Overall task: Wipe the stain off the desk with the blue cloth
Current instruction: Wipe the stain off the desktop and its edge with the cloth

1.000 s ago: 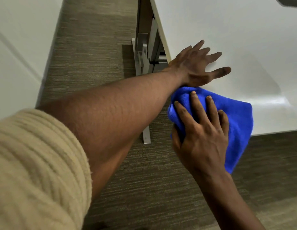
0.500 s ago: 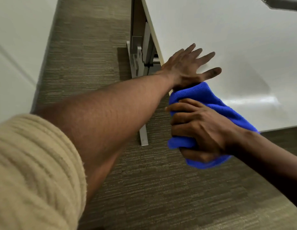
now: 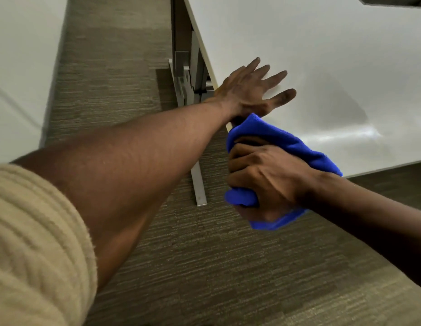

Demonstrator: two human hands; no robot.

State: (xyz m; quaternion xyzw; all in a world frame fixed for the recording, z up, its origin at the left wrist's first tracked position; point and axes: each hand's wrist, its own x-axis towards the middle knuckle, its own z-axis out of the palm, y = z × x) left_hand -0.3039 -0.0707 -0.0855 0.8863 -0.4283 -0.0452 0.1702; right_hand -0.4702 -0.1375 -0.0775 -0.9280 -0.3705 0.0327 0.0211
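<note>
At the near corner of the white desk (image 3: 322,55), the left hand (image 3: 249,90) lies flat with fingers spread wide, palm down on the surface, holding nothing. Right beside it, just below the wrist, the right hand (image 3: 268,182) is fisted tight around the blue cloth (image 3: 280,140), bunched up at the desk's edge and partly hanging past it over the carpet (image 3: 115,78). A cream knitted sleeve (image 3: 33,250) is pushed up the left arm. No stain can be made out on the desk.
</note>
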